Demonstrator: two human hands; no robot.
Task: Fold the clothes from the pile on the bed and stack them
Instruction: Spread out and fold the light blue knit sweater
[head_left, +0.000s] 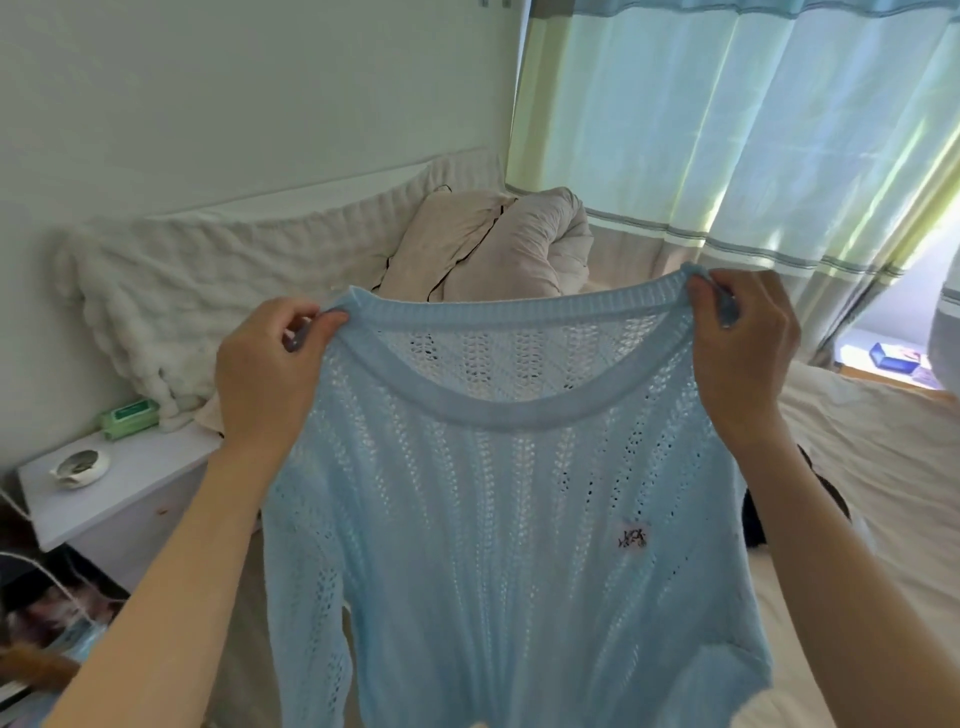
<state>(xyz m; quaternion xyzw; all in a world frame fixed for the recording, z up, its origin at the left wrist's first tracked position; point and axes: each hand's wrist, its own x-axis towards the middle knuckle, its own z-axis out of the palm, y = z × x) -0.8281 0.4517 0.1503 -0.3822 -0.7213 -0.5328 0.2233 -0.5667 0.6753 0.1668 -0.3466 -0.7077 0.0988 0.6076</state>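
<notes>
Left hand (270, 358), left of frame centre, pinching the left end of the sweater (498, 519) neckband between thumb and curled fingers; right hand (743, 343), at centre right, pinching the right end the same way. Both raised to the same height, forearms running up from the lower corners of the frame, wrists bent slightly inward, backs of the hands toward the camera.

Sweater: pale blue open knit, hanging in the air between the hands, filling the middle and lower frame. Neckband stretched level from hand to hand; long axis straight down from there, hem out of view past the bottom edge. Small label at lower right of the chest. One sleeve hanging along the left side.

Held evenly, so neither hand nearer than the other. Bed (857, 467) behind and below, at right of frame, with something dark on it just right of the sweater, mostly hidden.

Likely next: lowering the sweater flat onto the bed, neck end away, keeping the shoulders level so the body lands unbunched. Loose knit, probably prone to stretch and sag under its own weight.
</notes>
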